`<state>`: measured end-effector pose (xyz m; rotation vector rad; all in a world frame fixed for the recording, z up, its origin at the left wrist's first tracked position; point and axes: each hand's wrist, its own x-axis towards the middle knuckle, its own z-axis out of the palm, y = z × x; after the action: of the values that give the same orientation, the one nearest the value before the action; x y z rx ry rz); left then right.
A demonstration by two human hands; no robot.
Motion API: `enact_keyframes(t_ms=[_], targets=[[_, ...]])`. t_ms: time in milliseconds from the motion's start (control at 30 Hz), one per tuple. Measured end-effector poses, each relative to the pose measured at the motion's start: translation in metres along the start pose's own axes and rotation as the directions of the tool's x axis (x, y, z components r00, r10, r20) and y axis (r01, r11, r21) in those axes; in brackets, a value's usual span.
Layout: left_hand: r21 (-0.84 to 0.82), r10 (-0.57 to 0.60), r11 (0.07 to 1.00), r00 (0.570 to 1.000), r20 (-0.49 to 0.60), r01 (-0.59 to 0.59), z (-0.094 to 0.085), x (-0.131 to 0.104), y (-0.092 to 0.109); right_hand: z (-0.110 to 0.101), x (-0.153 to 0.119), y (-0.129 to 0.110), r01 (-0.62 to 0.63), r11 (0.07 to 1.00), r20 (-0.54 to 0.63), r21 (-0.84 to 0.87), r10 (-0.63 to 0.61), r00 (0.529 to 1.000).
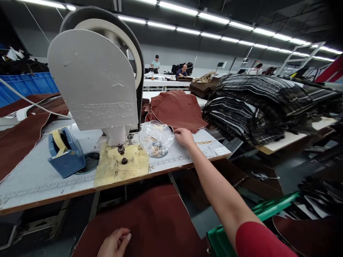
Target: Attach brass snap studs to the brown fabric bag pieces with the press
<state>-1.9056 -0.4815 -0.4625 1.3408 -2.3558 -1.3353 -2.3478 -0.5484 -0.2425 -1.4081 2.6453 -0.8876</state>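
Observation:
My right hand (184, 137) reaches to the table, fingers curled at the lower edge of a stacked reddish-brown leather-like piece (177, 110); its fingertips look closed on that edge. Just left of it lies a clear plastic bag (157, 139) with small gold-coloured and dark metal parts. Low in front, my left hand (115, 242) is over another reddish-brown piece (150, 221), with thumb and fingers drawn together; what they hold, if anything, is hidden. A press machine (93, 78) with a large wheel stands on the table, its die (121, 150) above a lower one.
A blue tape dispenser (65, 153) stands left of the press on the white worktable (61, 185). Thick stacks of dark striped material (246, 107) rise at right. A blue crate (29, 85) is at far left, a green crate (222, 239) below right. People (182, 71) work behind.

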Motion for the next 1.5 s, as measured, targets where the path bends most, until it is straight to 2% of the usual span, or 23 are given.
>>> enact_keyframes(t_ms=[133, 267, 400, 500, 600, 667, 767, 867, 933, 1000, 1033, 1067, 1100, 1200, 1267, 1333, 1500], targets=[[0.13, 0.076, 0.989, 0.997, -0.018, -0.073, -0.019, 0.033, 0.018, 0.017, 0.028, 0.012, 0.096, 0.994, 0.134, -0.045, -0.089, 0.987], [0.128, 0.148, 0.979, 0.986, 0.076, -0.157, -0.026, 0.069, 0.025, 0.027, 0.039, 0.014, 0.117, 0.99, 0.162, -0.079, -0.103, 0.981], [0.042, 0.105, 0.993, 0.977, 0.184, -0.114, -0.019, 0.096, 0.016, 0.032, 0.04, 0.02, 0.13, 0.986, 0.172, -0.103, -0.111, 0.979], [-0.044, 0.07, 0.997, 0.951, 0.3, -0.06, -0.009, 0.11, 0.001, 0.039, 0.04, 0.029, 0.136, 0.987, 0.137, -0.084, -0.124, 0.983], [-0.083, 0.079, 0.995, 0.926, 0.37, -0.052, -0.004, 0.117, -0.01, 0.046, 0.04, 0.04, 0.08, 0.967, 0.017, 0.241, -0.087, 0.996], [-0.074, 0.088, 0.995, 0.915, 0.394, -0.063, -0.005, 0.117, -0.012, 0.047, 0.04, 0.045, 0.022, 0.877, -0.057, 0.48, 0.007, 0.998], [-0.039, 0.109, 0.994, 0.903, 0.416, -0.102, -0.014, 0.112, -0.011, 0.041, 0.033, 0.041, -0.021, 0.779, -0.1, 0.626, 0.108, 0.989], [-0.018, 0.158, 0.986, 0.897, 0.412, -0.166, -0.026, 0.104, -0.008, 0.031, 0.0, 0.025, 0.008, 0.704, -0.15, 0.71, 0.14, 0.979], [-0.022, 0.186, 0.981, 0.898, 0.399, -0.193, -0.036, 0.097, -0.004, 0.029, -0.044, 0.011, 0.07, 0.681, -0.195, 0.729, 0.109, 0.975], [-0.038, 0.207, 0.977, 0.903, 0.377, -0.209, -0.047, 0.09, 0.002, 0.032, -0.103, -0.004, 0.125, 0.677, -0.201, 0.726, 0.034, 0.979], [-0.044, 0.218, 0.975, 0.904, 0.367, -0.217, -0.054, 0.086, 0.007, 0.036, -0.135, -0.012, 0.135, 0.679, -0.173, 0.722, -0.012, 0.985], [-0.046, 0.229, 0.972, 0.904, 0.361, -0.228, -0.061, 0.081, 0.013, 0.042, -0.167, -0.019, 0.13, 0.687, -0.1, 0.715, -0.083, 0.992], [-0.046, 0.241, 0.97, 0.902, 0.359, -0.24, -0.068, 0.076, 0.019, 0.049, -0.196, -0.027, 0.143, 0.718, 0.014, 0.681, -0.209, 0.978], [-0.035, 0.26, 0.964, 0.898, 0.355, -0.265, -0.089, 0.058, 0.043, 0.073, -0.258, -0.048, 0.236, 0.728, 0.217, 0.643, -0.469, 0.856], [-0.032, 0.261, 0.964, 0.908, 0.329, -0.265, -0.1, 0.043, 0.061, 0.087, -0.277, -0.057, 0.302, 0.705, 0.236, 0.642, -0.556, 0.797], [-0.031, 0.262, 0.964, 0.92, 0.292, -0.265, -0.109, 0.028, 0.077, 0.097, -0.282, -0.063, 0.369, 0.675, 0.2, 0.64, -0.609, 0.768], [0.02, 0.288, 0.954, 0.933, 0.214, -0.299, -0.12, 0.0, 0.106, 0.104, -0.28, -0.071, 0.451, 0.632, 0.112, 0.63, -0.648, 0.753]])
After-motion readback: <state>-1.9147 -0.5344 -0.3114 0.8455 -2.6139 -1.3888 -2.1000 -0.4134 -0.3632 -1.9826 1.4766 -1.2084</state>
